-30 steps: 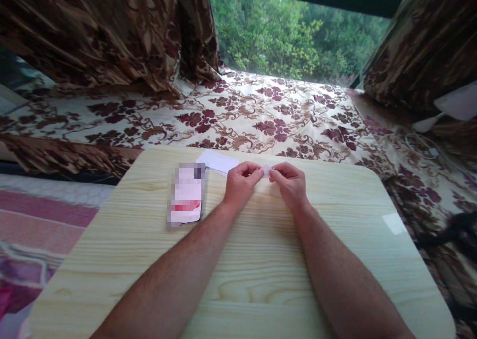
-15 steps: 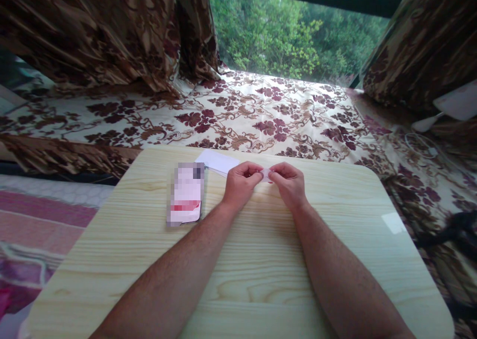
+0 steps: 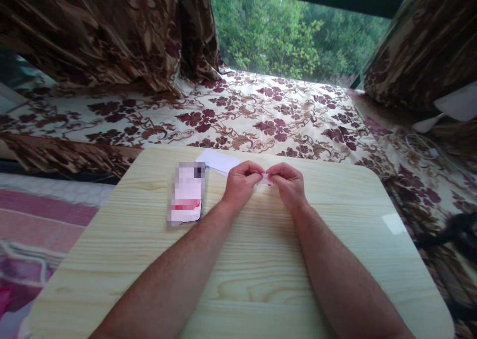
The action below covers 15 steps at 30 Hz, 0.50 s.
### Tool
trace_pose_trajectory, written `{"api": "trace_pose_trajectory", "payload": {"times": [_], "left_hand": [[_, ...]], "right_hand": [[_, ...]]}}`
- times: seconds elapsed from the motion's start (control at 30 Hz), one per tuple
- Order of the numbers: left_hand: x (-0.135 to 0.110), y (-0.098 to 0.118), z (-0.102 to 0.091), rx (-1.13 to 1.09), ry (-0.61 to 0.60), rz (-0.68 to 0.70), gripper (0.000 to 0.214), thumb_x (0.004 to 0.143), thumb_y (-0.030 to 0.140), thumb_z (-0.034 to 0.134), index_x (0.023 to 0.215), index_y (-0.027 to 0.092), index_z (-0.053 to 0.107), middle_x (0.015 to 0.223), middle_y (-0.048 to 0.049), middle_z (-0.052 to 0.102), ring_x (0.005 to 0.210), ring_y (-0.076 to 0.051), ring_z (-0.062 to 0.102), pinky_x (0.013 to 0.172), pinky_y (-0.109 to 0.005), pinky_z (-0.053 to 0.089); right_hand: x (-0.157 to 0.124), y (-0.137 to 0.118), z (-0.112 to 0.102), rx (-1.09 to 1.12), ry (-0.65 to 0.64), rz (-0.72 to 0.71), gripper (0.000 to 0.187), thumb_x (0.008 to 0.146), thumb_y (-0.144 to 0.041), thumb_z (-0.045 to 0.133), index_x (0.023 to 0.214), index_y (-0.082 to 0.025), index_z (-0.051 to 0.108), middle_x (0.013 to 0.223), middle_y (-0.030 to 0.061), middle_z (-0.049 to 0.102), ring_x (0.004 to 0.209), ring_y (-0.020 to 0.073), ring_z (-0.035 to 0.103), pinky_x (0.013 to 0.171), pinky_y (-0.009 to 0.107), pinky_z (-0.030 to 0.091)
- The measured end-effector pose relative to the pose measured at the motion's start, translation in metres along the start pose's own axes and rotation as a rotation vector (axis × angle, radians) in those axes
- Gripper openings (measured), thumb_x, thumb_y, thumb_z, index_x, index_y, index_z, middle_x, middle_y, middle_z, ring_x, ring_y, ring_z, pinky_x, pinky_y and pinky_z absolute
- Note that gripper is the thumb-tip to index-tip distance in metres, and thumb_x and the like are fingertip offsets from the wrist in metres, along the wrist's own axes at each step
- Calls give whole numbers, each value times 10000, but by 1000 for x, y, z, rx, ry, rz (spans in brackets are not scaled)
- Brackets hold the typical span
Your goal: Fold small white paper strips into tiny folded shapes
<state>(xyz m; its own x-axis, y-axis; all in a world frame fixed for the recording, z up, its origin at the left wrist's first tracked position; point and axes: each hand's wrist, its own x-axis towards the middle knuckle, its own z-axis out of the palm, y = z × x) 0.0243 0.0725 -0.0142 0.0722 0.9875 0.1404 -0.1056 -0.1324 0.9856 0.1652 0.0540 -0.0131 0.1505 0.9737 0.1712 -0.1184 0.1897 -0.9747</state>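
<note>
Over the far half of the table, my left hand [image 3: 241, 182] and my right hand [image 3: 288, 181] face each other with fingertips nearly touching. Both pinch a small piece of white paper [image 3: 266, 179] between thumbs and index fingers. Most of the paper is covered by the fingers, so its fold or shape is hard to make out. Just left of my left hand lie white sheets of paper [image 3: 216, 161], partly behind that hand. A phone [image 3: 188, 192], blurred by pixelation, rests flat on the table nearer to my left forearm.
The light wood-grain table [image 3: 257, 279] has rounded corners. Beyond it spreads a floral cloth [image 3: 268, 110] on the window ledge. Patterned curtains [image 3: 141, 36] hang on both sides of the window. A white cable [image 3: 421, 145] lies at the right, and striped bedding [image 3: 40, 214] at the left.
The fingertips have shifted slightly on the small paper, with the right index finger closer to the left. More of the paper shows below the fingers. The phone and sheets stay put.
</note>
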Motion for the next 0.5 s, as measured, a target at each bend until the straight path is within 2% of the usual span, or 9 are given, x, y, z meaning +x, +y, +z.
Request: {"api": "trace_pose_trajectory", "payload": {"times": [0.23,0.5], "left_hand": [[1,5,-1,-36,-10,-48,104,637,131,649,665,205,715,602,22,616,606,-126,517,595,-252,394],[1,4,-1,-112,-36,-79,100,638,133,671,694,200,721,607,17,630,594,-120,527,594,-254,408]], "right_hand": [[0,-2,-1,5,-4,32,97,644,-140,663,650,-226,709,612,-24,644,584,130,540,570,266,432],[1,-2,-1,130,-8,78,112,646,-136,667,683,-222,729,604,-26,637,544,115,529,522,252,438]]}}
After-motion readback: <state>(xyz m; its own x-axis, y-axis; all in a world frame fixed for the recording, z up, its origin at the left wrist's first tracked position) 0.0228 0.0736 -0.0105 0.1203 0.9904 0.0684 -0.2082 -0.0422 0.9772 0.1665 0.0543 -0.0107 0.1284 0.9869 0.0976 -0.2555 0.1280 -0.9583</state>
